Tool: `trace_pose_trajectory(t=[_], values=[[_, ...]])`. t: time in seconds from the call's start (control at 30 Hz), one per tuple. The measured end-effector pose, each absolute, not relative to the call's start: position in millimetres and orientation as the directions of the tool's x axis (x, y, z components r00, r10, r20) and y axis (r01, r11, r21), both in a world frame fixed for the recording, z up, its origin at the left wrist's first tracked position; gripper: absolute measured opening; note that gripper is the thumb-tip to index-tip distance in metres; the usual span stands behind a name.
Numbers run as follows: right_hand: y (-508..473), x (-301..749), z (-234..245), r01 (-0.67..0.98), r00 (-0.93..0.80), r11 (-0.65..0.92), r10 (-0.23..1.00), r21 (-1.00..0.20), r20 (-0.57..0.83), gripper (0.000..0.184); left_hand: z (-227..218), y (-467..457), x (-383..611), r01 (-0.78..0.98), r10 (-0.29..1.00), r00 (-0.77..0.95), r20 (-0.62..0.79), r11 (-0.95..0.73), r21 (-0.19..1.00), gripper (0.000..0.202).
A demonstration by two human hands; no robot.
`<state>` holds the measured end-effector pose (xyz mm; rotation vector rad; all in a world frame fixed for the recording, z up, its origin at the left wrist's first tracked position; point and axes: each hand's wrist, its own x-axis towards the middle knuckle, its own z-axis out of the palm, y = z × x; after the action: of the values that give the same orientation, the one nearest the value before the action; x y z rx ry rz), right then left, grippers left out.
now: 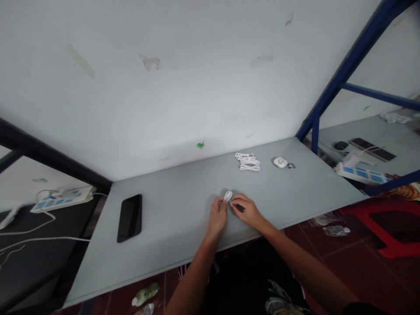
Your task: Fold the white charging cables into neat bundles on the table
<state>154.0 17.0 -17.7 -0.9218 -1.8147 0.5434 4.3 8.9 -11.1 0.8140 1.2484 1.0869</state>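
Observation:
A small bundle of looped white cable (228, 195) stands up from the grip of my left hand (218, 215), just above the grey table. My left thumb and fingers are closed around its lower part. Close beside it, my right hand (246, 211) pinches at the right side of the same cable, with its fingertips by the loops. A dark patch shows under the right fingers; I cannot tell whether it is shadow or an object. Farther back lie bundled white cables (248, 163). To their right sits a round white case (280, 162) with small dark-and-blue bits (292, 165) touching its side.
A black phone (130, 218) lies at the left of the grey table (177, 218). Blue metal bars (315, 131) rise at the right end. Power strips (64, 199) with cords stand on the neighbouring surfaces. A red stool (367, 221) and bottles (336, 230) are on the floor.

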Motion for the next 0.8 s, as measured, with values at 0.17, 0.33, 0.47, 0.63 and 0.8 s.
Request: trace_pose_trajectory(t=[0.17,0.33,0.47,0.63,0.8], values=[[19.0,157.9,-18.1,0.235,-0.225,0.478,0.874,-0.846,0.431,0.021,-1.0,7.5,3.6,0.028,0.984,-0.123,-0.131,0.136,0.990,0.018],[22.5,150.5,-19.1,0.282,-0.152,0.404,0.915,-0.870,0.375,0.014,0.5,1.2,9.0,0.063,0.990,-0.092,-0.104,0.110,0.992,0.011],[19.8,149.2,-11.3,0.293,-0.146,0.426,0.905,-0.856,0.400,0.016,-2.9,0.4,10.6,0.112,0.990,-0.126,-0.068,0.082,0.990,0.008],[17.5,152.5,-5.7,0.271,-0.189,0.453,0.890,-0.849,0.415,0.019,-1.4,4.0,7.4,0.032,0.979,-0.164,-0.120,0.127,0.991,0.013],[19.8,150.6,-11.2,0.315,-0.280,0.548,0.834,-0.775,0.475,0.016,2.5,6.8,-2.2,-0.379,0.879,0.077,-0.470,0.462,0.802,0.030]])
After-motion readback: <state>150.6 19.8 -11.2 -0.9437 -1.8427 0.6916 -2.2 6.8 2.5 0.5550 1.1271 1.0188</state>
